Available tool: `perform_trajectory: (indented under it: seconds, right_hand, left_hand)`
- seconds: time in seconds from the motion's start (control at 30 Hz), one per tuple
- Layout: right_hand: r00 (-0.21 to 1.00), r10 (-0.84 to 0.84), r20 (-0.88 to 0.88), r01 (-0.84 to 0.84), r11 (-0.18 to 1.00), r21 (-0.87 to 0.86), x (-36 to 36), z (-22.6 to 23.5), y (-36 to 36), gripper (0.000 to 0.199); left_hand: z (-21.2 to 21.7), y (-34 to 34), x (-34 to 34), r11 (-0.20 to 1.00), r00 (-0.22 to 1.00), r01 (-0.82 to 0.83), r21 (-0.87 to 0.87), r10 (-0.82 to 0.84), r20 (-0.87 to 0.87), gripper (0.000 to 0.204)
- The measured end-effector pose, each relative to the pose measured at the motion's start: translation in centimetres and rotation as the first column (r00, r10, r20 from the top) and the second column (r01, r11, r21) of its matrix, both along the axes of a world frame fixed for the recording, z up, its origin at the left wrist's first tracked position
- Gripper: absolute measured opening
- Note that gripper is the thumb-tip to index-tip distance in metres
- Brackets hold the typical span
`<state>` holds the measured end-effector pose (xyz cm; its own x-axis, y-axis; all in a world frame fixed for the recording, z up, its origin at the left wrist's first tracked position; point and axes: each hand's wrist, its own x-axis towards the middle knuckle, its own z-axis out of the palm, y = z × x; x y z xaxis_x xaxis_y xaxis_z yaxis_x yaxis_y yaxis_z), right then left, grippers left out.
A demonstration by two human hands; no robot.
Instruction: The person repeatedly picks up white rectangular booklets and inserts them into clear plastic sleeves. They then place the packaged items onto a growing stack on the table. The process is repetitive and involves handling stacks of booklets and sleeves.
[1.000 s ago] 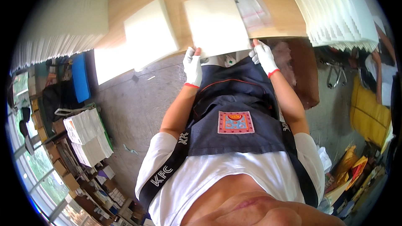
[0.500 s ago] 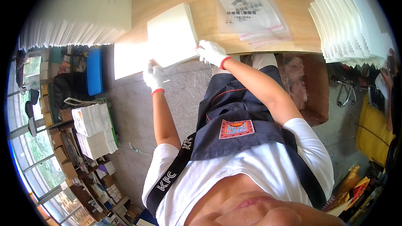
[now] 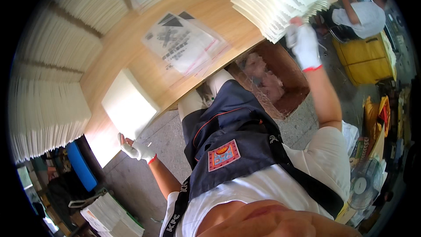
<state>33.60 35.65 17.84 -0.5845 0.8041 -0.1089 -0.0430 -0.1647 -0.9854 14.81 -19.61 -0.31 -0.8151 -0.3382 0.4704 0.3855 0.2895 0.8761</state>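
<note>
My left hand (image 3: 136, 148), in a white glove with a red cuff, is at the near edge of a stack of blank white sheets (image 3: 129, 103) on the table. Its thumb and forefinger stand apart; a thin white sliver shows beside it, and I cannot tell whether the hand holds that. My right hand (image 3: 304, 44), gloved the same way, reaches to the near corner of a tall pile of white paper (image 3: 274, 0) fanned in layers. Motion smears its fingers, so their grip is unclear.
Printed clear plastic bags (image 3: 184, 44) lie mid-table. Long rows of stacked paper (image 3: 48, 105) line the left side. Below the table's edge stands a brown box (image 3: 289, 83) with crumpled pink material. Another person (image 3: 362, 15) sits at the far right beside a yellow bag (image 3: 366, 59).
The view has swung to the right. My right hand has left the white sheets and moved right to the fanned pile. My left hand stays near the white sheets.
</note>
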Motion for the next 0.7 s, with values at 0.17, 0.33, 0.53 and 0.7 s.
perform_trajectory:
  seconds: [0.17, 0.33, 0.53, 0.7]
  right_hand:
    - [0.991, -0.084, 0.101, 0.089, 0.995, -0.047, 2.9, 4.0, 9.3, 0.036]
    - [0.978, -0.038, 0.203, 0.033, 0.999, 0.029, 2.1, 5.9, 10.3, 0.026]
    - [0.989, -0.051, 0.142, 0.04, 0.996, 0.081, 2.6, 5.4, 12.0, 0.036]
    - [0.957, 0.144, 0.252, -0.156, 0.987, 0.031, 2.5, 5.2, 14.7, 0.028]
  left_hand:
    - [4.5, 8.9, -0.2, 0.945, 0.973, 0.18, -0.271, -0.213, -0.095, 0.026]
    - [4.0, 13.2, -0.4, 0.903, 0.911, 0.316, -0.293, -0.374, -0.172, 0.016]
    - [3.9, 15.7, -0.3, 0.771, 0.883, 0.278, -0.573, -0.44, -0.165, 0.023]
    - [4.0, 16.8, -1.2, 0.691, 0.839, 0.313, -0.651, -0.523, -0.152, 0.028]
